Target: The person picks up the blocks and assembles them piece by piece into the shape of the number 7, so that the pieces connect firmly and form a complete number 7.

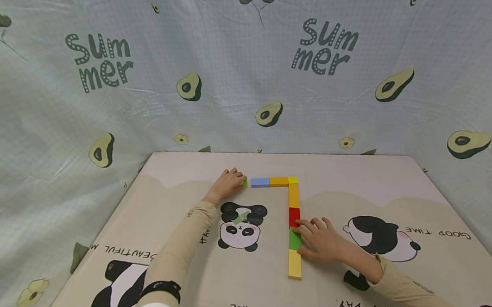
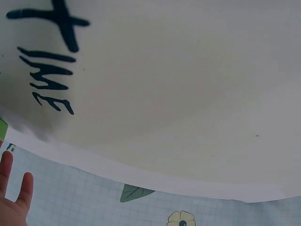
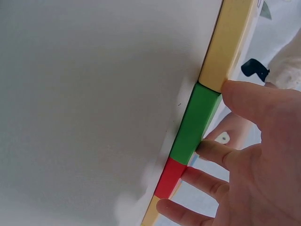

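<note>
In the head view an L-shaped line of wooden blocks lies on the table. My left hand (image 1: 230,183) pinches a small green block (image 1: 245,183), a little left of the blue block (image 1: 260,183). An orange block (image 1: 278,182) and a small yellow corner block (image 1: 293,180) continue that row. Down from the corner run a yellow-orange block (image 1: 293,196), a red block (image 1: 294,217), a green block (image 3: 195,125) and a pale yellow block (image 3: 226,44). The spread fingers of my right hand (image 1: 321,242) touch this column's right side. Only some left-hand fingers (image 2: 26,190) show in the left wrist view.
A printed cover with pandas, a dog and lettering lies over the table (image 1: 244,283). Behind its far edge hangs a pale curtain (image 1: 226,103) with avocados and "summer" lettering. A black band (image 1: 160,290) circles the left sleeve.
</note>
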`<state>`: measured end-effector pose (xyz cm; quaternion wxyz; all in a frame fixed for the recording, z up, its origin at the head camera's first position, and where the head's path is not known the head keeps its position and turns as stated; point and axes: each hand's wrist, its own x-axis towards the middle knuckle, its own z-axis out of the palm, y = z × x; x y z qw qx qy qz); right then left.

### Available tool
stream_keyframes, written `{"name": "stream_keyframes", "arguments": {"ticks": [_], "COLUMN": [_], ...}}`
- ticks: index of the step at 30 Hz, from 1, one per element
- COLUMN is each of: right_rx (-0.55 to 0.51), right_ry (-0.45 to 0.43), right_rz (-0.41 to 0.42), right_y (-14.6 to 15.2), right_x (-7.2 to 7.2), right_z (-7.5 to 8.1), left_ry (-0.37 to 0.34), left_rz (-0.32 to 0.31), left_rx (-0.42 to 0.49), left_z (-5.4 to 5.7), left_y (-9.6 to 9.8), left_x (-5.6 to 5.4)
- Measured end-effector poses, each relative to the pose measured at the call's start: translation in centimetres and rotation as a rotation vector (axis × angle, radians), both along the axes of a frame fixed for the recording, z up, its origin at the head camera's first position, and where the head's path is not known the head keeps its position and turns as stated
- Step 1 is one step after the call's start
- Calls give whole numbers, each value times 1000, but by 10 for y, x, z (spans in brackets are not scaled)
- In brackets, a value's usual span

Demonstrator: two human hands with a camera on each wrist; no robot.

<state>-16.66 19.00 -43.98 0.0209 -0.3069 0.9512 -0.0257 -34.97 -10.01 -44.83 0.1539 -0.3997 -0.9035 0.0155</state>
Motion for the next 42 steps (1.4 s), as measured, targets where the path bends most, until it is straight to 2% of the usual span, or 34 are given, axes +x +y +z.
{"name": "stream_keyframes", "arguments": {"ticks": [17, 28, 36, 42], "right_rx": [31, 19, 23, 17], "right_ry": [24, 6, 5, -9], "right_rz": [4, 0, 2, 2], "right_y": [0, 0, -1, 1], "right_x": [0, 1, 1, -3], "right_z": [-1, 1, 2, -1], "left_ry": [11, 31, 60, 48], "left_rz": [-31, -16, -12, -10], "left_rx": [34, 25, 22, 13], "left_z": [-2, -1, -4, -3], "left_y": [7, 9, 10, 12], "left_x": [0, 3, 1, 0]}}
